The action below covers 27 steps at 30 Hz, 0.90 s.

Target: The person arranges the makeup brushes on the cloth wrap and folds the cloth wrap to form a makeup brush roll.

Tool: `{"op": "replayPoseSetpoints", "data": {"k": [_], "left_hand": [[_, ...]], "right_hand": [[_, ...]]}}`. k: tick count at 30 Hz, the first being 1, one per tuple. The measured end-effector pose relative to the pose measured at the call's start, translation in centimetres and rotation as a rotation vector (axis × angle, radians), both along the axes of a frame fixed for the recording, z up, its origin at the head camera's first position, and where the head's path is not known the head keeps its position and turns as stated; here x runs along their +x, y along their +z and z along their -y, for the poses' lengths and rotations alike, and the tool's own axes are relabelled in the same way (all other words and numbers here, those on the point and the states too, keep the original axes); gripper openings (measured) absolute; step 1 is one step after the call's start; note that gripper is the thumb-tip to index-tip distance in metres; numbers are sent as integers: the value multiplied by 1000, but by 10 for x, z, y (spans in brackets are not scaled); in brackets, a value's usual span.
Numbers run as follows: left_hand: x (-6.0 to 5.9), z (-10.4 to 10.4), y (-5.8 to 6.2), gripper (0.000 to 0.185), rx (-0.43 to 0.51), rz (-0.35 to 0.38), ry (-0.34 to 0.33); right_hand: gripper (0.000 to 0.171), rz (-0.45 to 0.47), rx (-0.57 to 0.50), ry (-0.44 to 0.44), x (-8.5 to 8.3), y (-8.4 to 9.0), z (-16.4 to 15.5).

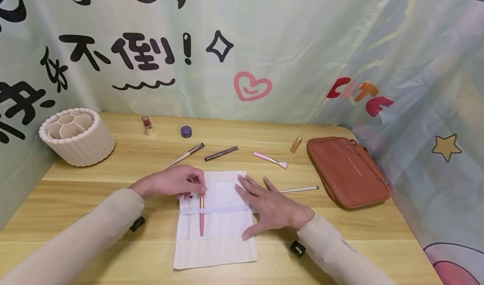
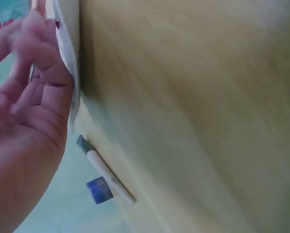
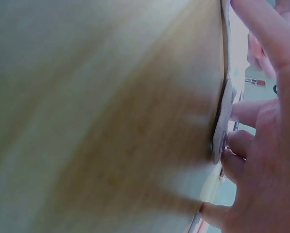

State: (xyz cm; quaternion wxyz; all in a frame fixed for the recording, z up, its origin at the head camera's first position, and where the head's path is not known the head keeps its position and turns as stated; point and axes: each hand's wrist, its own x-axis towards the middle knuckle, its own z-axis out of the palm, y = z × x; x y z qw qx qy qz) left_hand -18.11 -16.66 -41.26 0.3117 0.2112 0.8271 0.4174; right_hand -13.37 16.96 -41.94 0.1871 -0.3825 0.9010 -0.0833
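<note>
A white cloth brush roll [image 1: 227, 251] lies unfolded on the table, with a pale lilac band [image 1: 227, 210] across its middle. Under the band runs a pink makeup brush [image 1: 202, 224]; my left hand [image 1: 172, 181] pinches its upper end, hiding the tip. Left of it a thin, pale stick-like tool [image 1: 189, 224] also passes beneath the band. My right hand [image 1: 270, 203] rests with spread fingers along the roll's right edge. In the right wrist view, fingertips of the right hand [image 3: 261, 160] press the edge of the cloth.
Behind the roll lie a flat-tipped brush [image 1: 185, 155], a dark pencil [image 1: 221, 153], a pink-handled brush [image 1: 270, 160], a purple-lidded pot [image 1: 186, 131], a lipstick [image 1: 147, 126] and a gold tube [image 1: 295, 144]. A white brush [image 1: 300, 189], brown case [image 1: 348, 171] and ribbed holder [image 1: 77, 144] flank it.
</note>
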Motion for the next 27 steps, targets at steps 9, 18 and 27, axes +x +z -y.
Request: {"op": "replayPoseSetpoints", "data": {"k": [9, 18, 27], "left_hand": [[6, 3, 4, 15, -38, 49, -114], [7, 6, 5, 15, -23, 53, -114], [10, 4, 3, 18, 2, 94, -198]], "right_hand": [[130, -8, -5, 3, 1, 1, 0], [130, -7, -6, -1, 1, 0, 0], [129, -9, -2, 3, 0, 0, 0]]}}
